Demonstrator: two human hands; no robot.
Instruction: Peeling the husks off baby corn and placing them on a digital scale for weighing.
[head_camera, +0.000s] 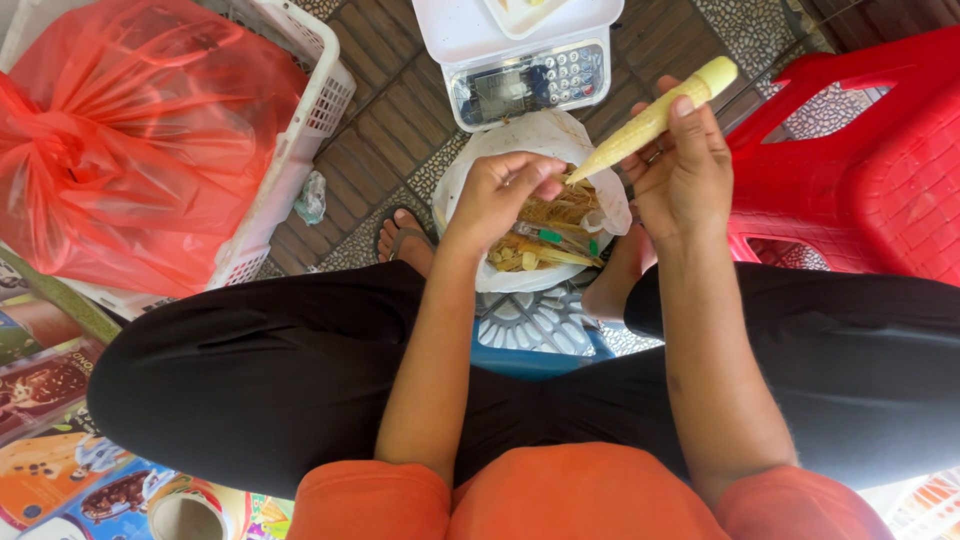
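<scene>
While raised over the white bag (610, 200), right hand (680, 165) clamped on baby corn (655, 115), left hand (495, 195) pinching its tip.

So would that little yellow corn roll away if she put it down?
Probably: the small pale-yellow baby corn cob looks round and tapered, so it might roll in a curve. It seems stiff, staying straight in the right hand, and likely light.
</scene>
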